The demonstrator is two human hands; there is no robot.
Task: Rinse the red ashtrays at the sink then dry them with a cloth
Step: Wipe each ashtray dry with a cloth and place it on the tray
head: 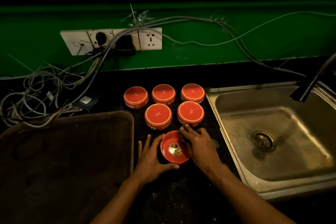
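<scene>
A red ashtray [172, 152] stands right side up on the black mat, a gold emblem in its bowl. My left hand [151, 158] cups its left side and near edge. My right hand [197, 143] presses a dark cloth [185, 132] against its right rim. Behind it, several red ashtrays rest upside down in two rows, one of them at the front left [158, 114] and one at the back right [192, 92].
A steel sink [236, 107] with a drain [263, 141] lies to the right, under a dark tap [309, 87]. A large dark tray [63, 160] fills the left. Tangled cables [36, 96] and a wall socket strip [112, 41] sit behind.
</scene>
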